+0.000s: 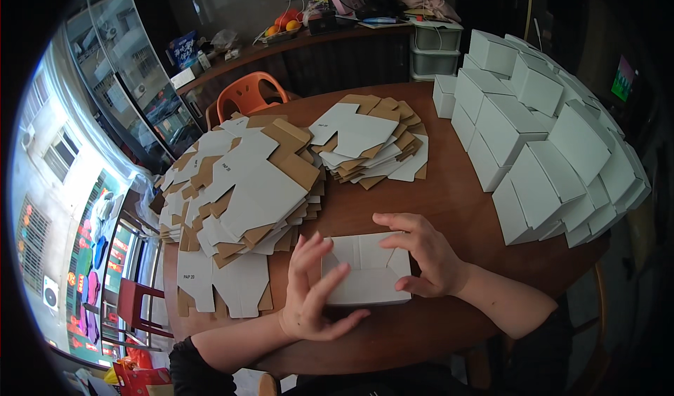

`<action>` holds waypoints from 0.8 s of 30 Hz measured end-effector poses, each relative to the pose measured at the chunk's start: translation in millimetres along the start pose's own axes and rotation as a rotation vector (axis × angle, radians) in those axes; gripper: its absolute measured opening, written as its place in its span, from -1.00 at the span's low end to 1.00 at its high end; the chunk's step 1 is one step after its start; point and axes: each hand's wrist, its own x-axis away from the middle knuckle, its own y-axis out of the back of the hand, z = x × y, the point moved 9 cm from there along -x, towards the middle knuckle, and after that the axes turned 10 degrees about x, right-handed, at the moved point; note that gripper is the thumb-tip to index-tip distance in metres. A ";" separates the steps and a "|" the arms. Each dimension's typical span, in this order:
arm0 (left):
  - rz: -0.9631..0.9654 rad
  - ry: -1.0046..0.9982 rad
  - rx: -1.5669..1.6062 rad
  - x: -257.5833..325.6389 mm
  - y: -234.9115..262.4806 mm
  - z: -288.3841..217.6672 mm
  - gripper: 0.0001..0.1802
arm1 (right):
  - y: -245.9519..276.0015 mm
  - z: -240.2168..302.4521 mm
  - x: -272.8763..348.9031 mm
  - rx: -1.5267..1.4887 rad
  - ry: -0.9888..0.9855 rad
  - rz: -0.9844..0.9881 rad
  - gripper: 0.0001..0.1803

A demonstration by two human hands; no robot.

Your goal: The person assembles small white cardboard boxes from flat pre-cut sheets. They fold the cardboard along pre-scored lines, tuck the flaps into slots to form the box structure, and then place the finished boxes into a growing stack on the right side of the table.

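A small white cardboard box point(361, 284) lies on the table in front of me, its folded panels meeting along creases on the upper face. At its left side is my left hand point(312, 294), fingers spread, thumb stretched along the near edge. My right hand point(430, 259) curves over the box's right end with fingers and thumb apart. Both hands are open and close to the box; whether the fingertips touch it I cannot tell. A large heap of flat, unfolded carton blanks point(253, 182), white on one face and brown on the other, lies just beyond my left hand.
A smaller pile of carton blanks point(361, 136) sits farther back on the brown wooden table point(449, 185). Folded white boxes point(502, 126) are stacked high along the right side. An orange chair point(249, 90) stands behind the table, before a cluttered counter point(309, 38).
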 end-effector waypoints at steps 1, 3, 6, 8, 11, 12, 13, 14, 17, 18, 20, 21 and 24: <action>0.031 0.060 0.053 0.5 -3.4 7.9 0.16 | -0.8 -4.3 2.1 -0.009 -0.011 0.005 -0.34; 0.094 0.181 0.157 2.9 -10.4 23.7 0.35 | -0.9 -10.3 4.0 -0.044 -0.044 0.010 -0.25; 0.072 0.271 0.345 4.8 -14.4 36.6 0.38 | -0.5 -15.9 4.7 -0.104 -0.089 0.008 -0.15; 0.081 0.321 0.411 6.4 -17.0 42.4 0.40 | -0.2 -17.6 5.3 -0.116 -0.087 0.002 -0.08; 0.102 0.378 0.473 8.5 -20.3 49.1 0.45 | -2.8 -20.2 7.4 -0.151 -0.096 0.015 -0.03; 0.084 0.401 0.519 9.5 -20.7 50.8 0.46 | -2.4 -23.7 8.5 -0.207 -0.124 -0.012 -0.01; 0.066 0.423 0.566 10.6 -21.5 52.9 0.47 | -3.2 -27.6 10.4 -0.261 -0.152 -0.040 0.02; 0.017 0.439 0.570 13.0 -18.0 58.0 0.46 | -2.8 -31.5 12.1 -0.315 -0.181 -0.068 0.04; -0.238 0.578 0.770 19.1 -5.3 72.3 0.39 | -0.7 -36.8 12.5 -0.346 -0.207 -0.111 0.09; -0.310 0.641 0.888 25.4 -4.8 80.1 0.32 | -0.2 -34.1 9.5 -0.316 -0.172 -0.096 0.10; -0.412 0.760 1.106 37.9 -11.6 90.6 0.10 | 1.2 -18.6 4.4 -0.150 -0.087 -0.052 0.14; -0.522 0.865 1.143 46.8 -15.6 102.3 -0.02 | 0.9 -11.6 2.0 -0.063 -0.048 -0.030 0.17; -0.453 0.930 1.265 51.3 -30.0 95.4 0.01 | -10.7 3.9 -1.7 0.025 -0.007 0.007 0.35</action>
